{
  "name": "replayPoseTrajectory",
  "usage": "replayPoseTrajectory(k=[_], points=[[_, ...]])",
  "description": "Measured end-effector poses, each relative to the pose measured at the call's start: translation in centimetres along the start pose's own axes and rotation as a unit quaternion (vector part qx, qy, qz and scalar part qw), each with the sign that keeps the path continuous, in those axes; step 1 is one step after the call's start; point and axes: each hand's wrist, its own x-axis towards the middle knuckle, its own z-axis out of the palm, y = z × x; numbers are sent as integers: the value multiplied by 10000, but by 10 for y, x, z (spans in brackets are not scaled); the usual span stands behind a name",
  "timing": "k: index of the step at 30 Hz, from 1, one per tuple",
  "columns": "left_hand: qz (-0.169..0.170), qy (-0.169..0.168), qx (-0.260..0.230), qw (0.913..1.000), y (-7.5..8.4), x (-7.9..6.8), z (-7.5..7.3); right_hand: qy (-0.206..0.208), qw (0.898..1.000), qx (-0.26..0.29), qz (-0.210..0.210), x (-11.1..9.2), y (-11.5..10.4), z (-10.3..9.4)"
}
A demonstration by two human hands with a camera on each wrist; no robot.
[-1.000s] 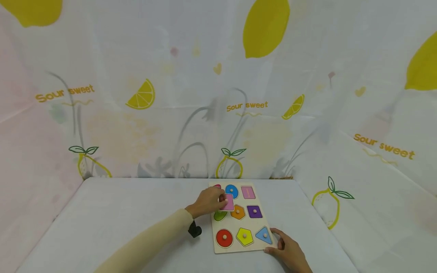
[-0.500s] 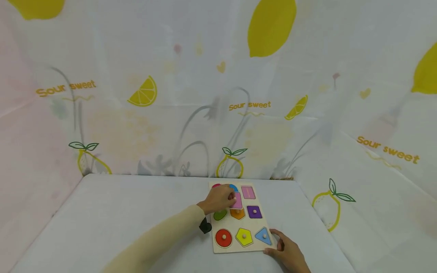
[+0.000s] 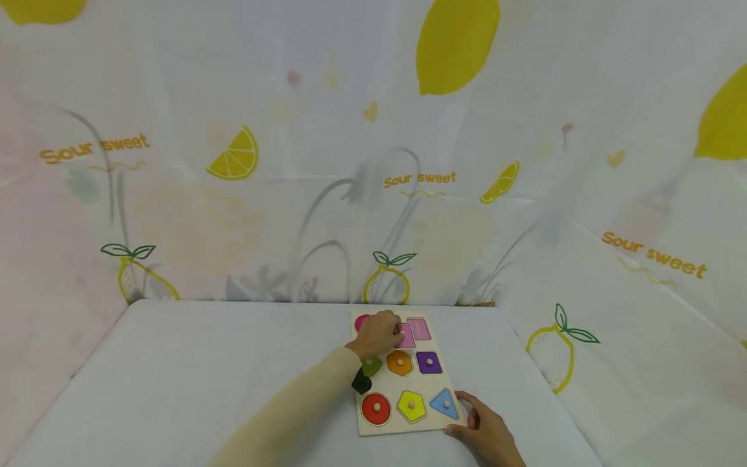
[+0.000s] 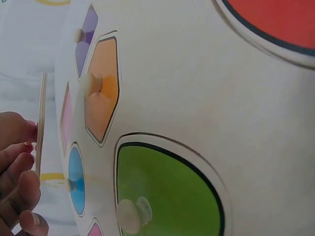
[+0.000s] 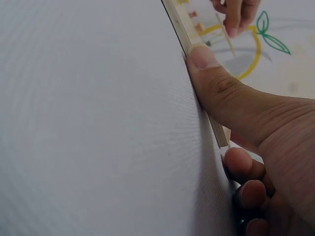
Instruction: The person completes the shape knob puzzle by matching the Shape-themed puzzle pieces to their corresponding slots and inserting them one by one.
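Note:
My left hand point(image 3: 378, 336) pinches a pink square puzzle piece point(image 3: 407, 340) by its knob, over the far part of a wooden knob puzzle board point(image 3: 392, 385). In the left wrist view the pink piece point(image 4: 41, 118) shows edge-on, raised off the board. Just to its right in the head view lies the pink square recess point(image 3: 421, 329). My right hand point(image 3: 489, 433) grips the board's near right corner, its thumb point(image 5: 216, 81) along the near edge in the right wrist view. The blue round piece is mostly hidden behind my left hand.
Seated in the board are red point(image 3: 376, 408), yellow point(image 3: 412, 405), light blue point(image 3: 445, 405), orange point(image 3: 400, 362), purple point(image 3: 428, 362) and green point(image 4: 170, 187) pieces. A white-covered table point(image 3: 233, 376) lies below, with a lemon-print cloth point(image 3: 327, 130) behind it.
My left hand has carried the pink square piece to the right across the board, up to the pink recess. My right hand has kept its grip on the corner.

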Motion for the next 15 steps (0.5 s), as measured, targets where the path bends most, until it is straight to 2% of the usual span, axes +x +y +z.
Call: replayPoseTrajectory(k=[8, 15], points=[[-323, -32, -122, 9994, -3, 7, 18, -57, 9999, 35, -131, -1, 3, 2], [-294, 18, -198, 9994, -2, 15, 32, -185, 9993, 29, -327, 1, 3, -3]])
